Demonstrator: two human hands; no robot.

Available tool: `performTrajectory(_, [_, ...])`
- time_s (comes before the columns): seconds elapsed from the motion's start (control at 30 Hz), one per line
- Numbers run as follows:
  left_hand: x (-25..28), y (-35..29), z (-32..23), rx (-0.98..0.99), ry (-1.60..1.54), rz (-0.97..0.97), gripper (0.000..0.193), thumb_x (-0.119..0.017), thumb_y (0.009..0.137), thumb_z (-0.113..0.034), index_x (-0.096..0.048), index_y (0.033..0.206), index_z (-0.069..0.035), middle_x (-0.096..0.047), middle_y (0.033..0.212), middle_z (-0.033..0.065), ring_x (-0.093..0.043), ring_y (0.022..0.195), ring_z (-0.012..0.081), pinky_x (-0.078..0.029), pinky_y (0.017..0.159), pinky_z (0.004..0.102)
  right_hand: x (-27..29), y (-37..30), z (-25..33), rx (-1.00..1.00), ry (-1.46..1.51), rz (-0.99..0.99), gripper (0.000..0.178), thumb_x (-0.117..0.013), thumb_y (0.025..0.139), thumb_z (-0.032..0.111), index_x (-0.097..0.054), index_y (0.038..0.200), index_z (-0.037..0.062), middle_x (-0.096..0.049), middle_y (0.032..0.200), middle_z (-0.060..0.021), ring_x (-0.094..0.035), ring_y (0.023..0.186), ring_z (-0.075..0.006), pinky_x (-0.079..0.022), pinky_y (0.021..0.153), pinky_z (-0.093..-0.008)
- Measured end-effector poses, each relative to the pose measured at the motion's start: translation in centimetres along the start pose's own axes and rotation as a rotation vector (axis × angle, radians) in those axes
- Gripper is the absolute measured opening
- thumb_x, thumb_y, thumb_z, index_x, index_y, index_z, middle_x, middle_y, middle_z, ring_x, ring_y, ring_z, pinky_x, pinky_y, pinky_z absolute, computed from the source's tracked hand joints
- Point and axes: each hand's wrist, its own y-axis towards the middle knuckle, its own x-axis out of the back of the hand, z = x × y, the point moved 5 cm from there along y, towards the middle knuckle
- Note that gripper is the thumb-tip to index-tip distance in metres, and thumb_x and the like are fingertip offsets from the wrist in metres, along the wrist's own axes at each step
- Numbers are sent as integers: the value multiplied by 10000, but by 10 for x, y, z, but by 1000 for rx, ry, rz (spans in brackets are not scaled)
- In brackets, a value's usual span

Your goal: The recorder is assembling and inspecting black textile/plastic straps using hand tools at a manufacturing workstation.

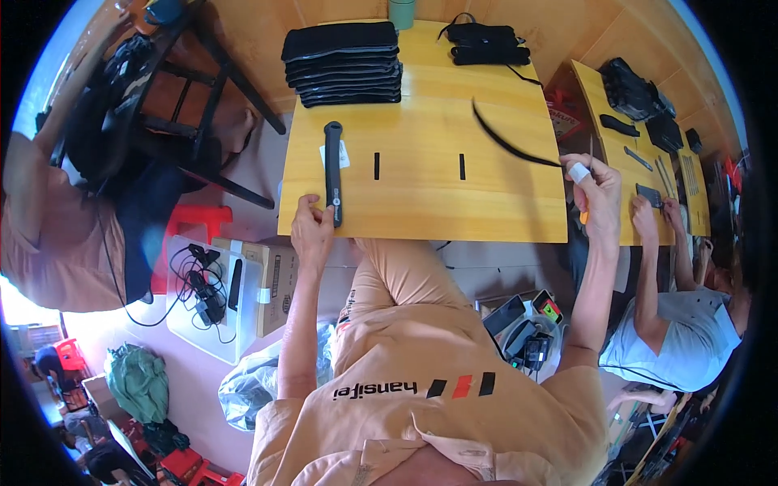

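My left hand (311, 233) rests at the table's near left edge, fingers apart, its thumb beside the lower end of a long flat black bar (333, 166). The bar has rounded ends and lies over a small white label (344, 155). At the table's right edge my right hand (598, 202) is closed on a thin black strip (519, 151), which curves up and left over the tabletop. A small orange part (583, 217) also shows in that hand; its kind is unclear. White tape wraps one finger. Two short black marks (377, 166) sit mid-table.
A stack of folded black fabric pieces (344, 65) stands at the table's (429, 211) far left. A black bundle with straps (486, 42) and a green cup (402, 12) are at the back. Another person's hands (644, 217) work at the right-hand table. Bins flank my legs.
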Motion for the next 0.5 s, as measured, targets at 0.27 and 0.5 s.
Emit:
performTrajectory(0.27, [21,-38,-128,-533,-298,20,413,-574,793,-142,-465,1174,-23,-546,1016,130,-510,965,217,-409,812,329,-66,-29,39,188,4,408,171,-553,715,-29,-651,856,-23,-541,694,-28,-463,624,-83,-334,557,-212])
performTrajectory(0.5, [-42,-75,-158,-153,-645,1037,235,-568,850,-195,-548,965,9,-545,703,39,-525,643,86,-430,591,228,-88,-40,27,137,13,370,207,-591,701,-47,-666,887,4,-555,699,0,-424,523,-33,-295,459,-172])
